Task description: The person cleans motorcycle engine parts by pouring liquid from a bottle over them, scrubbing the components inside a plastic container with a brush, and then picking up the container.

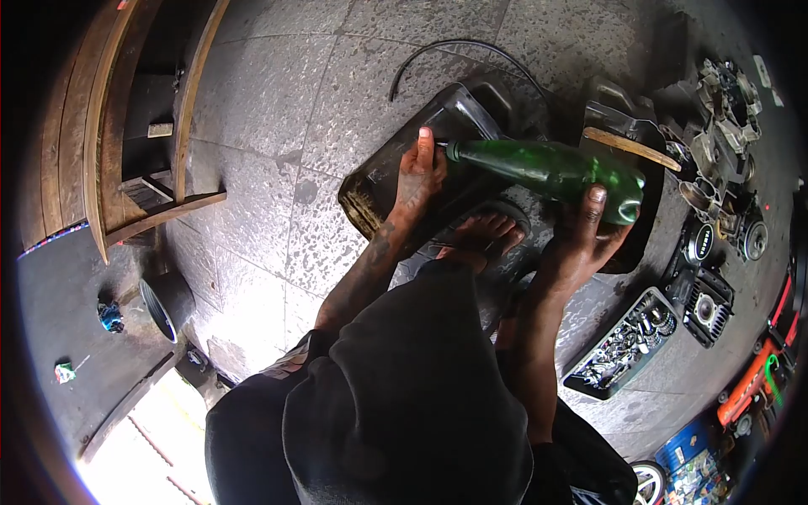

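Note:
A green plastic bottle (539,168) lies almost level above the floor, its neck pointing left. My right hand (593,227) is closed around its base end, thumb on top. At the bottle's mouth my left hand (419,172) is closed with the thumb up. Something small and dark shows between that thumb and the mouth; I cannot make out what it is. Beneath my left hand is a black, oil-stained container (358,206) that looks like a cut jerrycan. Another dark container (619,105) sits behind the bottle, with a wooden stick (631,148) across it.
A black hose (463,42) curves over the tiled floor. On the right are metal engine parts (724,109), a finned part (707,310) and a tray of small metal parts (619,345). A wooden bench (97,126) and a dark bucket (168,303) stand left.

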Tool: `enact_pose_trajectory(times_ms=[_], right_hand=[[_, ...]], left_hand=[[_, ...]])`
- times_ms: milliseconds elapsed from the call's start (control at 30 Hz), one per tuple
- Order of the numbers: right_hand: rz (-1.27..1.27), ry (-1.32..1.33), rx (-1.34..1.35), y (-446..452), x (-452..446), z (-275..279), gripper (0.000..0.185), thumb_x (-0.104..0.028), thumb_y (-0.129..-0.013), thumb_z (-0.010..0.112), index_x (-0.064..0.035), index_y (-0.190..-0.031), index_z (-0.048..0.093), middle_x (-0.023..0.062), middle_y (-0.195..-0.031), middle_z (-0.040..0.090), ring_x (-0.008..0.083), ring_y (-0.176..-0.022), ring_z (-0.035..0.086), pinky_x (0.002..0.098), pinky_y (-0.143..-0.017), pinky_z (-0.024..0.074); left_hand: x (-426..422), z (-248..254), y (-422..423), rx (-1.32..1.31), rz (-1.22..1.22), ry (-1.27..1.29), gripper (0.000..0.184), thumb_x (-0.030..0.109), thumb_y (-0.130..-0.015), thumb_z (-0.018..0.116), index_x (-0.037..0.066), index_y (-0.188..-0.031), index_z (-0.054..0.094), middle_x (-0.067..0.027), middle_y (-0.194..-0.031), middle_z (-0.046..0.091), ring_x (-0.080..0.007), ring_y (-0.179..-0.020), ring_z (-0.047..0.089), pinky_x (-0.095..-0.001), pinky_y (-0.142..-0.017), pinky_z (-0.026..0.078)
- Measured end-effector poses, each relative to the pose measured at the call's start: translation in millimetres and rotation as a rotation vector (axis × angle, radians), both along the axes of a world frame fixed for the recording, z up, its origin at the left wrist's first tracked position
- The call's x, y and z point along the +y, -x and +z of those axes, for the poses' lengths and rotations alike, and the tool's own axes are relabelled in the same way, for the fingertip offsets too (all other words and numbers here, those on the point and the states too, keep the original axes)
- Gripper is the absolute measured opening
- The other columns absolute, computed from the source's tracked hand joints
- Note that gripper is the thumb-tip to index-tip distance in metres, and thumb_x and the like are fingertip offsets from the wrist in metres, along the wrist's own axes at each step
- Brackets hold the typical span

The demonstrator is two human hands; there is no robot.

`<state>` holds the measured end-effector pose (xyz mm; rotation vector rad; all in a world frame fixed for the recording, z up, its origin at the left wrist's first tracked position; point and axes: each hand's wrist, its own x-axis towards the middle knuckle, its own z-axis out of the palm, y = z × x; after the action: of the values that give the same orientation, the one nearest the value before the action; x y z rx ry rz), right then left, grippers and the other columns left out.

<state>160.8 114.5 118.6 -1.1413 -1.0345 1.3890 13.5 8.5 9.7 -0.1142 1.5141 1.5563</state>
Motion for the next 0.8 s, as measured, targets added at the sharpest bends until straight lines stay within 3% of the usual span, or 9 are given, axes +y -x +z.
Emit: enact_pose_trajectory(times_ms=[67, 167, 233, 433, 533, 633, 767, 800], right_hand=[[-0.021, -0.002, 0.033, -2.3, 1.5, -0.6, 0.051, -0.019, -0.082, 0.065, -0.0064, -0.124, 0.039, 0.0124, -0.108, 0.052, 0.0212, -0.09, 0.055, 0.0357, -0.074, 0.05], [-0.018, -0.054, -0.049, -4.5, 4.1, -1.2, 0.052, -0.02, -0.082, 0.065, -0.0063, -0.125, 0.038, 0.0135, -0.108, 0.051, 0.0226, -0.091, 0.055, 0.0379, -0.073, 0.0508], [-0.021, -0.044, -0.021, -4.9, 4.7, -2.4, 0.053, -0.02, -0.082, 0.065, -0.0062, -0.125, 0.038, 0.0133, -0.108, 0.051, 0.0222, -0.09, 0.055, 0.0372, -0.072, 0.0511], [-0.037, -0.032, -0.055, -2.0, 1.9, -2.8, 0.049, -0.02, -0.083, 0.065, -0.0054, -0.123, 0.041, 0.0136, -0.108, 0.052, 0.0221, -0.09, 0.055, 0.0371, -0.071, 0.0517], [-0.012, -0.038, -0.003, -5.6, 4.0, -6.1, 0.047, -0.02, -0.083, 0.065, -0.0048, -0.121, 0.042, 0.0138, -0.109, 0.052, 0.0226, -0.093, 0.055, 0.0375, -0.073, 0.0517], [-0.042, 0.026, 0.015, -6.1, 2.5, -2.2, 0.046, -0.02, -0.083, 0.065, -0.0045, -0.12, 0.043, 0.0134, -0.109, 0.052, 0.0232, -0.094, 0.055, 0.038, -0.073, 0.0521], [-0.031, 0.024, 0.029, -3.4, 0.3, -0.1, 0.045, -0.019, -0.082, 0.065, -0.0025, -0.117, 0.043, 0.0102, -0.104, 0.051, 0.0171, -0.094, 0.048, 0.0309, -0.083, 0.0421], [-0.025, 0.028, -0.008, -4.3, -1.0, -2.3, 0.045, -0.019, -0.082, 0.066, -0.0024, -0.117, 0.043, 0.0102, -0.104, 0.051, 0.0166, -0.093, 0.049, 0.0302, -0.083, 0.042]], left_hand=[[5.0, 2.1, -3.3, 0.097, 0.051, 0.022, 0.037, 0.047, -0.091, 0.044, 0.011, -0.088, 0.053, -0.0005, -0.067, 0.049, -0.0097, -0.052, 0.047, -0.0214, -0.044, 0.037], [8.1, 3.9, -2.7, 0.125, 0.048, -0.204, 0.035, 0.038, -0.094, 0.041, 0.005, -0.092, 0.051, -0.0034, -0.067, 0.053, -0.0116, -0.058, 0.051, -0.0243, -0.046, 0.044], [5.2, 1.2, -3.2, 0.128, 0.008, -0.221, 0.029, 0.03, -0.096, 0.041, 0.004, -0.104, 0.052, -0.0041, -0.081, 0.055, -0.0113, -0.073, 0.053, -0.0266, -0.059, 0.05], [8.3, 2.7, -5.5, 0.076, -0.036, -0.298, 0.023, 0.018, -0.094, 0.046, 0.004, -0.111, 0.052, -0.0013, -0.094, 0.053, -0.008, -0.083, 0.051, -0.0269, -0.071, 0.05], [10.1, -9.1, -7.6, 0.263, -0.052, -0.401, 0.019, 0.008, -0.09, 0.052, 0.004, -0.108, 0.053, -0.0012, -0.09, 0.053, -0.0065, -0.076, 0.051, -0.0235, -0.063, 0.05], [2.1, -8.7, -5.6, 0.216, -0.033, -0.32, 0.015, 0.002, -0.085, 0.058, 0.004, -0.099, 0.055, -0.0009, -0.084, 0.055, -0.0055, -0.063, 0.05, -0.0206, -0.052, 0.046], [-2.2, -12.2, -2.2, 0.201, -0.107, -0.165, 0.015, 0.006, -0.087, 0.056, 0.006, -0.102, 0.054, -0.0016, -0.079, 0.051, -0.0057, -0.06, 0.048, -0.0196, -0.046, 0.039], [-2.0, -14.2, -2.4, 0.162, -0.038, -0.19, 0.011, 0.01, -0.085, 0.06, 0.006, -0.094, 0.054, 0.0, -0.075, 0.053, -0.0055, -0.055, 0.047, -0.0212, -0.045, 0.04]])
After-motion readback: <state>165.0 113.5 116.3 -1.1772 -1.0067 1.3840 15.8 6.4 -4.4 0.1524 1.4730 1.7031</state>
